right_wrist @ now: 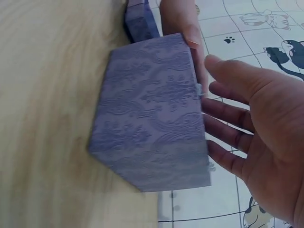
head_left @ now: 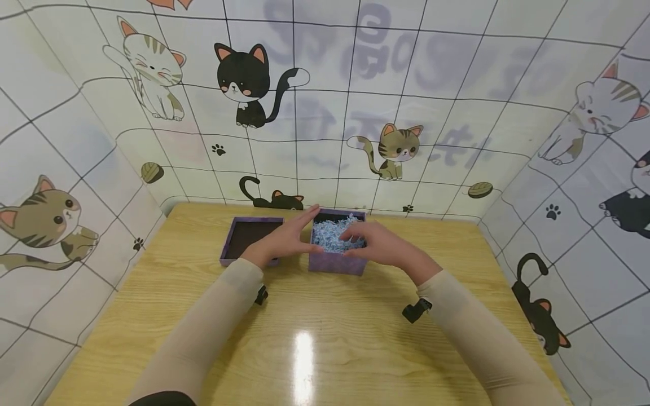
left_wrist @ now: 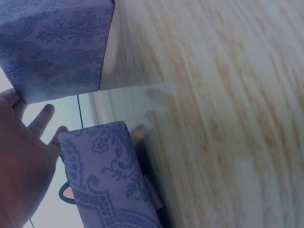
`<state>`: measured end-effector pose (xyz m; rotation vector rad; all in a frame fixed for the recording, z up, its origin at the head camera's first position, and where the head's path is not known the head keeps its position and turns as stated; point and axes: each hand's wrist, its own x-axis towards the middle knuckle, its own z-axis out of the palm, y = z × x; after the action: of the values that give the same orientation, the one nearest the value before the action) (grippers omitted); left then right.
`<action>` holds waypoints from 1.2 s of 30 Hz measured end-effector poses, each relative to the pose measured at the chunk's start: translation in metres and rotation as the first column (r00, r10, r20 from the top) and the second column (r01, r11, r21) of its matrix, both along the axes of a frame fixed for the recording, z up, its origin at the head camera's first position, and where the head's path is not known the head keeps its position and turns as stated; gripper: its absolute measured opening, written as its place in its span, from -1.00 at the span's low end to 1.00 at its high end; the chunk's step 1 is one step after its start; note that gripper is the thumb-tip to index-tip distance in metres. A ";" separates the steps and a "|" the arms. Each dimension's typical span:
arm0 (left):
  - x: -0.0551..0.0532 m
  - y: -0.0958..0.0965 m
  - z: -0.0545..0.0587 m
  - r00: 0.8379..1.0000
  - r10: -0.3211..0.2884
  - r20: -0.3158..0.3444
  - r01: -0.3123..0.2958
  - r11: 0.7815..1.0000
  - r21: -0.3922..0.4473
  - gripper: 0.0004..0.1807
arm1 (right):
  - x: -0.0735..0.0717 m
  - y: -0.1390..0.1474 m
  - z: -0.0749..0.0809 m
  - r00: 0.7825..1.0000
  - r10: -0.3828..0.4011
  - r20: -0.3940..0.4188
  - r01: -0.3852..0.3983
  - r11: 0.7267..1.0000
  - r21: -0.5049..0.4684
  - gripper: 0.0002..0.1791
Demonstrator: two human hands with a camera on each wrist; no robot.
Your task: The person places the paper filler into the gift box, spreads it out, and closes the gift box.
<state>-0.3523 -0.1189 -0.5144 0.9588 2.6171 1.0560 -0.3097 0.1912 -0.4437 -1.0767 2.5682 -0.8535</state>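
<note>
Just below the frame's middle, your purple box [head_left: 337,263] looks light but stiff, so hold its sides; your left hand [head_left: 282,239] spreads loosely at its left edge, your right hand [head_left: 382,245] hangs relaxed over soft-looking blue shreds [head_left: 329,233].

White gridded walls [head_left: 325,118] with cartoon cats [head_left: 246,76] and blurred purple marks [head_left: 377,59], possibly lettering, around a wood-grain table [head_left: 355,332].

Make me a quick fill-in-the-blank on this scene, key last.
The shredded paper in the box is light ____.
The hand over that paper is the person's ____ one.
In the head view, the shallow tray lies to the box's ____.
The animals printed on the wall are ____.
Missing words: blue; right; left; cats.
</note>
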 end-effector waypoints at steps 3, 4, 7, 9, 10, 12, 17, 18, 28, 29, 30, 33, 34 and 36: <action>0.000 0.000 0.001 1.000 -0.002 -0.004 0.002 1.000 -0.004 0.32 | 0.007 0.004 -0.003 1.000 0.020 -0.017 -0.020 1.000 0.000 -0.65; 0.001 0.000 0.001 1.000 -0.001 -0.003 0.001 1.000 -0.005 0.32 | 0.009 0.004 -0.004 0.999 0.023 -0.025 -0.023 1.000 -0.002 -0.71; 0.001 0.000 0.002 1.000 0.003 -0.001 -0.003 1.000 0.001 0.31 | 0.010 0.004 -0.005 0.999 0.017 -0.047 -0.017 1.000 -0.012 -0.86; 0.001 0.000 0.002 1.000 0.000 -0.002 0.000 1.000 0.005 0.31 | 0.010 0.004 -0.007 0.999 -0.002 -0.044 0.001 1.000 -0.019 -0.89; 0.001 0.000 0.002 1.000 0.000 -0.003 0.000 1.000 0.004 0.31 | 0.009 0.004 -0.007 0.999 -0.012 -0.042 0.011 1.000 -0.023 -0.89; 0.001 0.001 0.001 1.000 -0.004 -0.006 0.004 1.000 0.002 0.31 | 0.007 0.005 -0.008 0.998 -0.027 -0.065 0.026 0.999 -0.020 -0.91; 0.000 0.001 0.000 1.000 -0.003 -0.003 0.003 1.000 0.000 0.31 | 0.000 0.004 -0.008 0.961 -0.001 -0.275 0.021 0.997 0.069 -0.92; 0.000 0.001 0.000 1.000 -0.004 -0.003 0.004 1.000 0.002 0.31 | -0.002 0.004 -0.008 0.951 0.008 -0.310 0.023 0.995 0.093 -0.88; -0.001 0.000 0.000 1.000 -0.012 0.000 0.012 1.000 -0.001 0.29 | -0.019 -0.025 -0.003 0.976 -0.117 -0.182 0.166 0.946 0.278 -0.30; -0.001 0.000 0.000 1.000 -0.011 -0.001 0.011 1.000 -0.002 0.29 | -0.021 -0.029 -0.003 0.978 -0.125 -0.165 0.172 0.934 0.314 -0.25; -0.001 0.000 -0.001 1.000 -0.014 -0.004 0.014 1.000 0.002 0.29 | -0.023 -0.034 -0.004 0.980 -0.133 -0.149 0.177 0.922 0.345 -0.21; 0.000 0.000 -0.001 1.000 -0.018 -0.006 0.019 1.000 0.016 0.30 | -0.032 -0.048 -0.005 0.984 -0.144 -0.109 0.177 0.882 0.437 -0.11; 0.000 0.000 -0.001 1.000 -0.019 -0.006 0.019 1.000 0.019 0.30 | -0.035 -0.052 -0.006 0.985 -0.143 -0.092 0.169 0.870 0.463 -0.09; 0.000 0.000 0.000 1.000 -0.022 -0.006 0.022 0.999 0.025 0.30 | -0.042 -0.058 -0.010 0.990 -0.132 -0.057 0.143 0.851 0.506 -0.07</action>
<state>-0.3518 -0.1190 -0.5148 0.9949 2.5972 1.0851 -0.3521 0.1331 -0.4533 -0.7459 2.6799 -0.1515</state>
